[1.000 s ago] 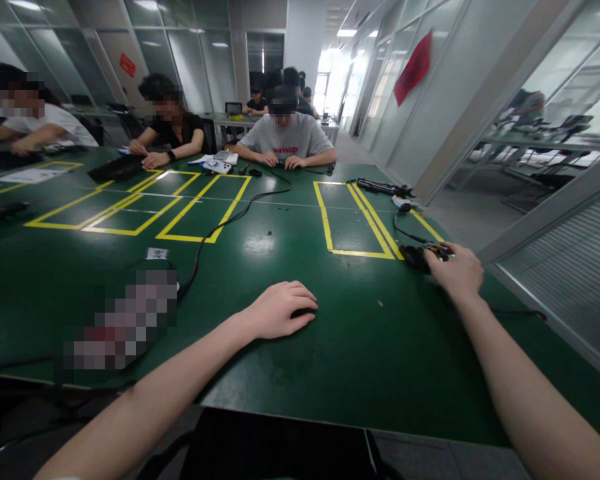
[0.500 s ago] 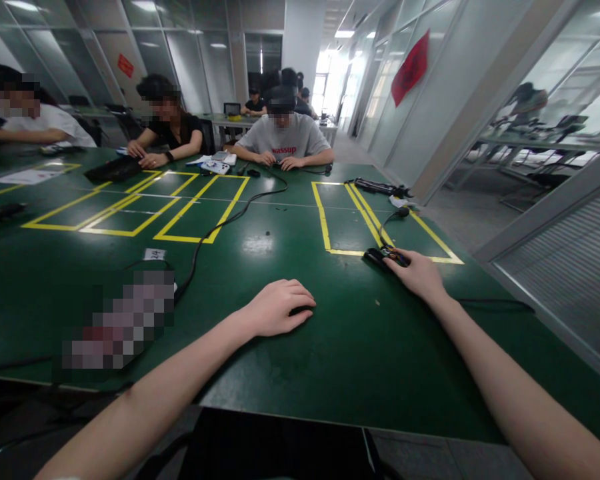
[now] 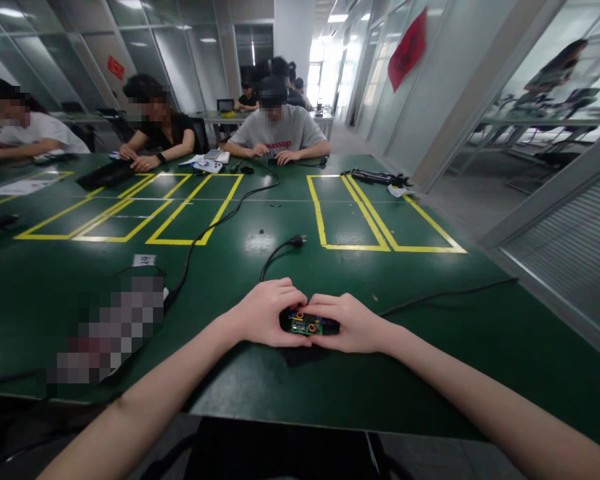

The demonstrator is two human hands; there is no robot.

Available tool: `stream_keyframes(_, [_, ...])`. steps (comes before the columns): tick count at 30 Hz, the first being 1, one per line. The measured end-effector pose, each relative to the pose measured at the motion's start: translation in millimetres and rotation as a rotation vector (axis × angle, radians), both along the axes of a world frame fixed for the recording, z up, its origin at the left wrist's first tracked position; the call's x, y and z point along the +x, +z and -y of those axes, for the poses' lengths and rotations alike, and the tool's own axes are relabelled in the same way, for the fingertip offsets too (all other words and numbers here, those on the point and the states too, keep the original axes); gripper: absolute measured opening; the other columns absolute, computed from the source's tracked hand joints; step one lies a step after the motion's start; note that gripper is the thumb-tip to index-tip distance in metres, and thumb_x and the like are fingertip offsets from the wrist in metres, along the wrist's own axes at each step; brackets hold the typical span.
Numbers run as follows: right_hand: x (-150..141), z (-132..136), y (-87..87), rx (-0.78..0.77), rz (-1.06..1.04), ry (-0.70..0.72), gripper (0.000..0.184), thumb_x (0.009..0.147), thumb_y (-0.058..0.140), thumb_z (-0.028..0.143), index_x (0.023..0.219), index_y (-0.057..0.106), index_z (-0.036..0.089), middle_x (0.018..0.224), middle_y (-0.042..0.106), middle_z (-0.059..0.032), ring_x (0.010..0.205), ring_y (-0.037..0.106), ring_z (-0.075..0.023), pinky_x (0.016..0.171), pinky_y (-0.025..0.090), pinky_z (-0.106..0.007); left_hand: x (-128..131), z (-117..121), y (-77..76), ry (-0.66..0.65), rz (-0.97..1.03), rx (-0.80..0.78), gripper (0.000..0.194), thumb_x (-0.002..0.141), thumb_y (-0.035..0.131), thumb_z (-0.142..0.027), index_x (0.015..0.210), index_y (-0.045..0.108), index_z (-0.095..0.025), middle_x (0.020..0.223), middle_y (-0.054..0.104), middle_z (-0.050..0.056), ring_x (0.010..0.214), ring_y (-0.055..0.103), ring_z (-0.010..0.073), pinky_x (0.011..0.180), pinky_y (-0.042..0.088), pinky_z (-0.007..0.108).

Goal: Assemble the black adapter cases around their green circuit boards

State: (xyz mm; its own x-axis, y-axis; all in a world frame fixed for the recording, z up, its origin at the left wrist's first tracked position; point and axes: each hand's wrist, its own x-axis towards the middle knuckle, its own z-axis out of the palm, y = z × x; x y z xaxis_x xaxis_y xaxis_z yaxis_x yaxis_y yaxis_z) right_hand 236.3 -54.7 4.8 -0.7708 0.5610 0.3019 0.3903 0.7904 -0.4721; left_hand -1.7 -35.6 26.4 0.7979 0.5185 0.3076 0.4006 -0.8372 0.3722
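Note:
An opened power adapter [image 3: 307, 326] with a black shell and a bare green circuit board lies between my hands, close above the table. Copper coils and other small parts show on the board. My left hand [image 3: 267, 315] is closed around its left end, and my right hand [image 3: 353, 323] grips the right end. The fingertips of both hands nearly meet at its upper and lower edges. A black cord runs up behind my left hand to a plug [image 3: 299, 241] on the table. Another thin black cord [image 3: 450, 294] leads off to the right from behind my right hand.
The green table [image 3: 240, 380] bears yellow tape rectangles [image 3: 355, 248]. A blurred-out object [image 3: 120, 327] with a numbered tag [image 3: 144, 260] lies at left, beside a long black cable [image 3: 187, 257]. Dark folded gear [image 3: 377, 177] lies at the far right. Several people sit across the table.
My right hand has brought the power adapter from the taped area at right to the middle front. My left hand has closed on it too. The plug has swung over to the left.

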Motion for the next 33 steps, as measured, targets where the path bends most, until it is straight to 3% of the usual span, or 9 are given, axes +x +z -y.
stream_keyframes(5, [12, -7, -0.2, 0.028, -0.122, -0.031, 0.039, 0.086, 0.075, 0.033, 0.123, 0.069, 0.021, 0.115, 0.073, -0.01, 0.097, 0.074, -0.0226, 0.082, 0.059, -0.032, -2, 0, 1.3, 0.036, -0.047, 0.05, 0.062, 0.083, 0.072, -0.065, 0.122, 0.067, -0.017, 0.098, 0.071, 0.009, 0.092, 0.065, 0.0245, 0.085, 0.052, 0.036])
stream_keyframes(10, [14, -8, 5.0, 0.034, -0.251, -0.08, 0.019, 0.089, 0.067, 0.024, 0.108, 0.069, 0.022, 0.102, 0.072, -0.0081, 0.09, 0.072, -0.0201, 0.079, 0.059, -0.031, -4, -1, -1.9, 0.067, -0.083, 0.064, 0.072, 0.082, 0.073, -0.067, 0.135, 0.063, -0.019, 0.114, 0.071, 0.011, 0.108, 0.065, 0.0286, 0.096, 0.052, 0.041])
stream_keyframes(14, [11, -8, 6.4, 0.018, -0.298, -0.075, 0.012, 0.088, 0.071, 0.023, 0.1, 0.069, 0.022, 0.095, 0.072, -0.0062, 0.081, 0.07, -0.0183, 0.071, 0.058, -0.029, -5, -6, -5.8, 0.071, -0.062, 0.047, 0.075, 0.076, 0.079, -0.069, 0.13, 0.068, -0.019, 0.123, 0.072, 0.013, 0.121, 0.064, 0.0312, 0.104, 0.052, 0.043])
stream_keyframes(20, [7, -9, 2.0, -0.002, -0.294, -0.051, 0.01, 0.091, 0.072, 0.026, 0.099, 0.072, 0.021, 0.097, 0.074, -0.0069, 0.086, 0.073, -0.0188, 0.078, 0.06, -0.03, -4, -14, -9.4, 0.04, -0.065, 0.038, 0.076, 0.07, 0.084, -0.069, 0.123, 0.072, -0.016, 0.134, 0.07, 0.016, 0.134, 0.06, 0.0345, 0.113, 0.048, 0.048])
stream_keyframes(23, [9, -14, -1.1, 0.003, -0.256, -0.089, 0.013, 0.093, 0.071, 0.03, 0.102, 0.073, 0.021, 0.098, 0.075, -0.0066, 0.082, 0.072, -0.0173, 0.074, 0.06, -0.028, -3, -15, -9.8, 0.037, -0.039, 0.06, 0.069, 0.072, 0.084, -0.066, 0.12, 0.073, -0.017, 0.132, 0.072, 0.015, 0.13, 0.063, 0.0333, 0.112, 0.049, 0.048])
stream_keyframes(28, [14, -21, -4.5, 0.092, -0.215, -0.071, 0.016, 0.095, 0.071, 0.034, 0.104, 0.073, 0.02, 0.1, 0.076, -0.007, 0.09, 0.074, -0.0189, 0.08, 0.059, -0.029, -1, -11, -5.4, 0.016, 0.046, 0.056, 0.063, 0.074, 0.082, -0.065, 0.117, 0.072, -0.021, 0.125, 0.073, 0.012, 0.122, 0.065, 0.0312, 0.107, 0.052, 0.045])
stream_keyframes(33, [17, -21, 0.9, 0.145, -0.153, -0.061, 0.017, 0.095, 0.07, 0.034, 0.104, 0.073, 0.02, 0.099, 0.075, -0.0073, 0.087, 0.074, -0.0192, 0.076, 0.058, -0.029, 0, -4, 1.5, 0.04, 0.034, 0.034, 0.055, 0.077, 0.081, -0.063, 0.11, 0.071, -0.019, 0.111, 0.071, 0.01, 0.107, 0.065, 0.0284, 0.095, 0.054, 0.042])
